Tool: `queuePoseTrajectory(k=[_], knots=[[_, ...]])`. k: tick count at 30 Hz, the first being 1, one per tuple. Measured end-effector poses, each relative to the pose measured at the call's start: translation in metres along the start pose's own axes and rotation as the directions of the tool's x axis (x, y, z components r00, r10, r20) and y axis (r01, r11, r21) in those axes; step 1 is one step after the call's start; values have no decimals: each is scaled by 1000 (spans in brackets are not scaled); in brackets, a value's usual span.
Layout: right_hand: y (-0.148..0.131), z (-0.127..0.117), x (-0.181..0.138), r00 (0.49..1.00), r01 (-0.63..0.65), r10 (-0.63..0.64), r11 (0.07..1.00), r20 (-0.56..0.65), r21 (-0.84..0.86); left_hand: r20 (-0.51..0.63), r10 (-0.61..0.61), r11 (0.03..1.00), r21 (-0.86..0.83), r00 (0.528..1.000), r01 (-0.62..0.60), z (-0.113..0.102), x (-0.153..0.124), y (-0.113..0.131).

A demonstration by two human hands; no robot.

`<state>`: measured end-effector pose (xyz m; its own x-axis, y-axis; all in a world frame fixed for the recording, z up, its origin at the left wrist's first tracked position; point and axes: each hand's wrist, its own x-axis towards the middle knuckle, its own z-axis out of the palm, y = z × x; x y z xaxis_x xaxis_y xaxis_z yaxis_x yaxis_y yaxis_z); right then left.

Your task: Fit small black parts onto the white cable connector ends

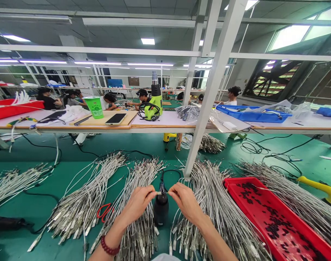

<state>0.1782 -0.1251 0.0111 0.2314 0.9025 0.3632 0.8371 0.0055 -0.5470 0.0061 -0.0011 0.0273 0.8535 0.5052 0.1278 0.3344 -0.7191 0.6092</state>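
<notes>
My left hand [139, 203] and my right hand [185, 200] meet over the green bench, each pinching one end of a short thin cable piece [162, 193]. The piece is held just above a black heat gun [161, 206] that stands upright between my hands. A red bead bracelet sits on my left wrist. Bundles of grey cables [143, 217] with metal plug ends lie under and beside both hands, fanned out across the bench.
A red tray [276, 221] with several small black pieces lies at the right. Red-handled scissors [104, 212] lie left of my hands. A yellow tool [321, 188] rests far right. A white slanted post [209, 94] holds a shelf carrying a green heat gun [154, 105], phone, cup and blue tray. Other people work behind.
</notes>
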Motion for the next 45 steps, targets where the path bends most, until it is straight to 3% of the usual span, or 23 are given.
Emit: queuePoseTrajectory(k=[6,13,28,39,45], knots=[[3,3,-1,1000,-6,6,1000,5,-23,3,-19,1000,24,1000,19,0,0,0],[6,5,0,1000,-11,12,999,11,-36,6,3,998,-64,1000,-3,-3,-1,1],[7,7,-1,999,-19,20,999,24,-36,31,-3,999,43,1000,2,3,1,-7],[6,6,1,1000,-11,12,999,-8,32,-7,-4,995,-96,1000,4,3,1,-7],[6,4,-1,1000,-8,9,999,-26,42,-14,-21,1000,-21,1000,20,1,-1,-2]])
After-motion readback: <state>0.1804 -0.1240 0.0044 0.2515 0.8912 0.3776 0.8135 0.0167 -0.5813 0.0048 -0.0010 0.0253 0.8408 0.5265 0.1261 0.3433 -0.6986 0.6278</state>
